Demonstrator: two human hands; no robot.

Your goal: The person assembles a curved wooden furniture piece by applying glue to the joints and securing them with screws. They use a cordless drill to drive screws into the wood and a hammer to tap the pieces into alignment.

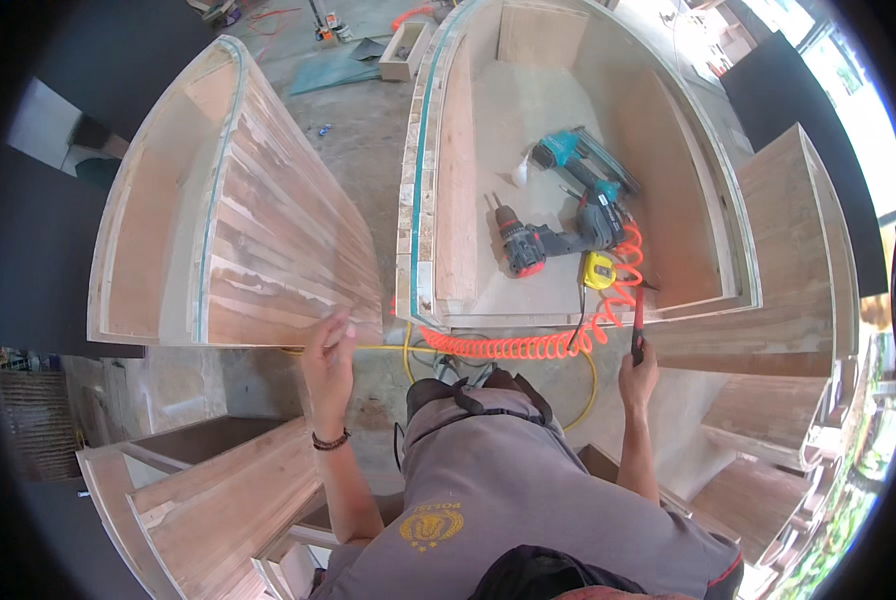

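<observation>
Both hands reach forward from the person's body. Left hand [330, 350] lies with fingers loosely spread on the lower corner of a curved plywood cabinet shell [268, 250], gripping nothing. Right hand [638, 375] is clenched around a dark slim tool [638, 325] that points up at the edge of a second plywood shell [728, 250]. Just beside it runs an orange coiled air hose [528, 345]. Inside that shell lie a cordless drill [528, 245], a teal nail gun [578, 165] and a yellow tape measure [599, 270].
</observation>
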